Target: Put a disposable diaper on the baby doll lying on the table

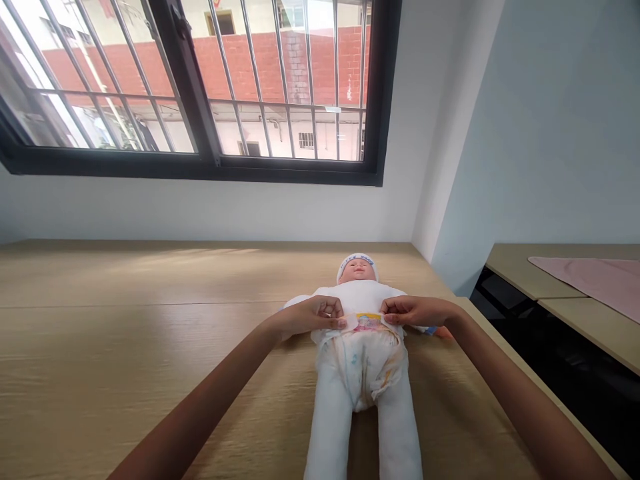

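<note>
A baby doll [361,288] in a white cap and white clothing lies on its back, head away from me and legs toward me. Around its hips is a white diaper [364,363] with a coloured print band at the waist. My left hand [320,315] pinches the diaper's tab at the left side of the waist. On the opposite side, my right hand [403,311] is closed on the other end of the waistband. The fingertips of both hands rest close to the doll's belly.
The doll lies on a wooden table [150,373] whose right edge runs close by my right arm. Beyond a dark gap stands another table [520,272] with a pink cloth [595,277] on it. A barred window [280,87] is in the wall behind.
</note>
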The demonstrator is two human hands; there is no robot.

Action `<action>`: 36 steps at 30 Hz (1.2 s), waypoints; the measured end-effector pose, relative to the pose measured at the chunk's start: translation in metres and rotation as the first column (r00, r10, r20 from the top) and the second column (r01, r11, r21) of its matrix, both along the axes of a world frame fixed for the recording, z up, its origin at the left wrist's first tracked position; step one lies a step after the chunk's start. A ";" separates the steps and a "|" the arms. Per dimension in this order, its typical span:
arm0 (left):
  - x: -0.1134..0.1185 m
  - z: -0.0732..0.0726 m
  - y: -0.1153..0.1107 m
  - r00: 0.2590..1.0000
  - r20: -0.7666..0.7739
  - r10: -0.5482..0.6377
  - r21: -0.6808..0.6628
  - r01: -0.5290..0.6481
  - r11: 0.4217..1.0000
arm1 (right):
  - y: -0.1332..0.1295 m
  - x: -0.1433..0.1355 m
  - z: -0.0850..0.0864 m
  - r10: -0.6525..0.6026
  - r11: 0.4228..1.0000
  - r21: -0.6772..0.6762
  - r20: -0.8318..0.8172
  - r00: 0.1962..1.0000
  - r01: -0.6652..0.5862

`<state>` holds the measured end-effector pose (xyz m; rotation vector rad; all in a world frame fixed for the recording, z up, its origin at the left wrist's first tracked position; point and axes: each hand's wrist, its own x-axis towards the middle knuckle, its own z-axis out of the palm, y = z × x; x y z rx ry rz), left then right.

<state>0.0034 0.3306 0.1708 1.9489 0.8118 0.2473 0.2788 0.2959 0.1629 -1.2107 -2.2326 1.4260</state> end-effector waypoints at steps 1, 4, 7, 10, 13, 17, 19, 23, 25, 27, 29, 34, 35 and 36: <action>0.001 0.000 -0.001 1.000 0.004 0.001 -0.008 -0.001 1.000 | -0.001 0.000 0.001 -0.016 1.000 -0.006 0.006 1.000 0.016; 0.003 0.002 -0.005 1.000 0.017 0.005 -0.041 -0.005 0.999 | -0.003 0.001 0.003 -0.054 0.998 -0.013 0.019 0.998 0.055; 0.003 0.004 -0.006 1.000 0.023 -0.003 -0.076 0.005 0.997 | -0.004 0.003 0.004 -0.084 0.996 -0.001 0.015 0.996 0.084; 0.001 0.005 -0.005 1.000 0.011 0.000 -0.075 0.000 0.997 | -0.005 0.004 0.008 -0.107 0.993 0.042 0.014 0.994 0.107; 0.001 0.004 -0.005 0.999 -0.020 0.035 -0.043 -0.036 0.998 | -0.006 0.004 0.013 -0.092 0.992 0.087 0.015 0.996 0.090; 0.004 0.006 -0.008 0.999 -0.037 0.028 -0.041 -0.029 0.999 | -0.007 0.001 0.015 -0.061 0.985 0.160 0.005 0.998 0.060; 0.005 0.008 -0.009 0.999 -0.036 0.032 -0.050 -0.034 0.998 | -0.007 0.000 0.014 -0.060 0.983 0.174 -0.007 0.998 0.060; 0.003 0.008 -0.009 0.997 -0.033 0.065 -0.008 -0.066 0.998 | -0.008 -0.001 0.013 -0.066 0.980 0.186 -0.007 0.998 0.066; 0.003 0.007 -0.007 0.998 -0.031 0.062 -0.010 -0.062 0.998 | -0.008 0.000 0.012 -0.071 0.978 0.196 0.005 0.997 0.068; 0.002 0.005 -0.006 0.998 -0.025 0.057 -0.024 -0.058 0.998 | -0.007 0.000 0.012 -0.069 0.978 0.200 0.008 0.998 0.066; 0.002 0.003 -0.004 0.998 -0.023 0.056 -0.035 -0.057 0.998 | -0.007 0.000 0.012 -0.064 0.978 0.199 0.006 0.998 0.062; 0.001 -0.002 0.001 0.996 -0.049 0.078 -0.046 -0.081 0.996 | -0.008 0.003 0.012 -0.104 0.982 0.163 0.017 0.994 0.100; 0.001 -0.003 0.001 0.995 -0.054 0.079 -0.044 -0.081 0.996 | -0.007 0.004 0.011 -0.118 0.980 0.164 0.022 0.993 0.113; 0.001 -0.003 0.001 0.995 -0.059 0.077 -0.041 -0.079 0.996 | -0.006 0.004 0.010 -0.132 0.977 0.170 0.029 0.991 0.125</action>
